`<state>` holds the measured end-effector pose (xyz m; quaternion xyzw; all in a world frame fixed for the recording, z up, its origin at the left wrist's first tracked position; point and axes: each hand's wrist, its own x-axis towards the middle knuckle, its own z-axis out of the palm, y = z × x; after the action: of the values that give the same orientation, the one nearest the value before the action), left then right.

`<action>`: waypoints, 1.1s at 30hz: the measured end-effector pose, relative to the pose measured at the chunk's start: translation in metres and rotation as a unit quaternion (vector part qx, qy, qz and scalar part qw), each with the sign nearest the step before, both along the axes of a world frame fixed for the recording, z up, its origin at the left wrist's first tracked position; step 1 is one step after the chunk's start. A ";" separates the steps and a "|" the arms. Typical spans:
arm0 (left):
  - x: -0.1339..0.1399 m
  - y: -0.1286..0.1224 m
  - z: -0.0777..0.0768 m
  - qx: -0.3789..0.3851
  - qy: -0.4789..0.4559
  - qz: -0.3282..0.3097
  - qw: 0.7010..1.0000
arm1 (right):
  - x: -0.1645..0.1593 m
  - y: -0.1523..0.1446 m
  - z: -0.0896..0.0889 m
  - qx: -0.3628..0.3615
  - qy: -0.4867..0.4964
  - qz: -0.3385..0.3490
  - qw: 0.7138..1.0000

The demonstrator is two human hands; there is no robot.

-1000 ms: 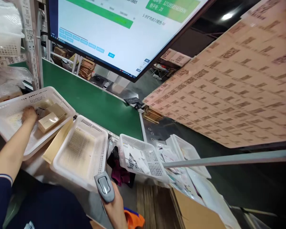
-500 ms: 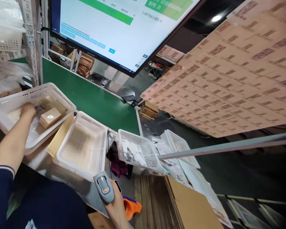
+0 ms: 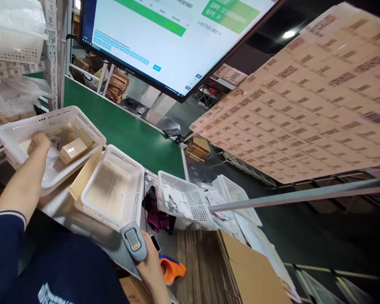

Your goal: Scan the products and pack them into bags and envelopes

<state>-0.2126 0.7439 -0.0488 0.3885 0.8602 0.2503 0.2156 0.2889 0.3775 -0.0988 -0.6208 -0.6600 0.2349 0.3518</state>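
My left hand [image 3: 39, 141] reaches into a white perforated basket [image 3: 82, 116] at the left, fingers down among flat packets beside a small tan box [image 3: 72, 150]. Whether it grips anything is hidden. My right hand [image 3: 152, 266] at the bottom centre is closed around a grey handheld barcode scanner [image 3: 133, 242], its head pointing up. An empty white basket [image 3: 112, 192] sits between the two hands.
A green conveyor belt [image 3: 126, 135] runs behind the baskets under a large monitor [image 3: 174, 38]. A third basket [image 3: 180, 202] holds papers. An orange tape dispenser [image 3: 171, 270], flattened cardboard [image 3: 240, 270] and a big sheet of pink labels [image 3: 304, 105] lie to the right.
The view has shifted slightly right and down. My left hand stays in the left basket, shifting a little among the packets; my right hand still holds the scanner, now slightly lower.
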 end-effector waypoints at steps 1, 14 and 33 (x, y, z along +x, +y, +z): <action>0.001 -0.001 0.007 0.008 -0.003 -0.001 1.000 | 0.001 0.003 0.004 0.005 -0.006 0.005 1.000; 0.199 -0.063 0.076 0.331 -0.178 -0.339 0.862 | -0.048 0.092 0.119 0.162 -0.050 0.015 0.985; 0.222 -0.048 0.035 0.133 0.101 -0.374 0.912 | -0.014 0.122 0.044 0.031 -0.030 -0.079 0.996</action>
<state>0.0097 0.6958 -0.0135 0.7302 0.6280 0.2225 0.1517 0.2753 0.4995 -0.0545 -0.6666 -0.6260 0.1672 0.3687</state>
